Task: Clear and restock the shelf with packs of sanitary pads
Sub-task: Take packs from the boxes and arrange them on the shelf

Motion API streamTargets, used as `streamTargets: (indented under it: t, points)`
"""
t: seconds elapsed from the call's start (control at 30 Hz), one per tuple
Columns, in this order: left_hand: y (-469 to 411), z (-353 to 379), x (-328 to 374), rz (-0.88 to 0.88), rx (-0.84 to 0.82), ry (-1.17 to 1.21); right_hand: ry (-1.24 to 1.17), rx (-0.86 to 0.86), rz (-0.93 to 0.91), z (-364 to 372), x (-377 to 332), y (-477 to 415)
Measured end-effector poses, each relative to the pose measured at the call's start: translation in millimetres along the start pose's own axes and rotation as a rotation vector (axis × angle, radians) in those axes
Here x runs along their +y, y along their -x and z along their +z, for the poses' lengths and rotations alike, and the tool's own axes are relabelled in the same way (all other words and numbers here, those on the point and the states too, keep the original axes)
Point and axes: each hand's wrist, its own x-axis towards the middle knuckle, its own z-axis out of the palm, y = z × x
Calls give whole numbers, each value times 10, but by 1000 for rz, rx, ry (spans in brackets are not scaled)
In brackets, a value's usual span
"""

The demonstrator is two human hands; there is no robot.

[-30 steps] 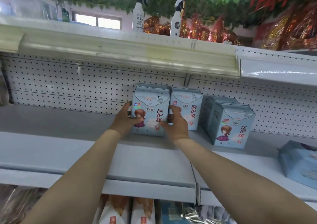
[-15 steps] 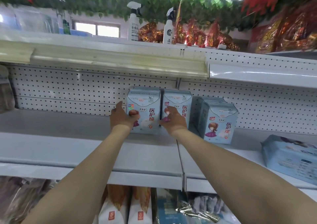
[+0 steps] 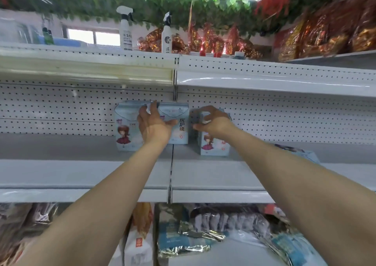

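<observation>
— Where are your hands now?

— My left hand (image 3: 153,126) is spread flat with the fingers straight. It lies over the seam between the left pack (image 3: 125,127) and the middle pack (image 3: 180,126), and the thumb reaches across the middle one. My right hand (image 3: 213,121) is curled like a claw over the top of the right pack (image 3: 213,145), with the thumb on its side. I think it grips the pack, but the picture is blurred there, so the hold may be only light.

— And the packs?

— All three stand upright, deep on the shelf (image 3: 71,172). The two under my left palm touch each other. The one under my right hand stands a little apart from them.

— What can go wrong?

— The packs look tall and soft. If I pull the right one by its top only, it may tilt forward and slip from the fingers. If my left palm pushes unevenly, one pack may turn or tip against the back panel (image 3: 61,111). One more pack, the flat pack (image 3: 301,152), lies beyond my right wrist, and a wide swing of that arm could knock it off.
</observation>
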Motion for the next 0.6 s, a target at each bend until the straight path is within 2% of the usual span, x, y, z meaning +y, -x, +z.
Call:
streamTargets:
  t: [0.13,0.23,0.43,0.6]
  points:
    - [296,409,533,133,-71,40,189,65,-24,-583,372,218]
    - [562,754,891,221,-126,43,237,77,19,-950,733,365]
    - [1000,1367,1434,304,-302,-58,283,91,142,-1534,1491,624]
    - [1265,1772,1684,296,-441,-115,283,106,208,-1850,2015,805]
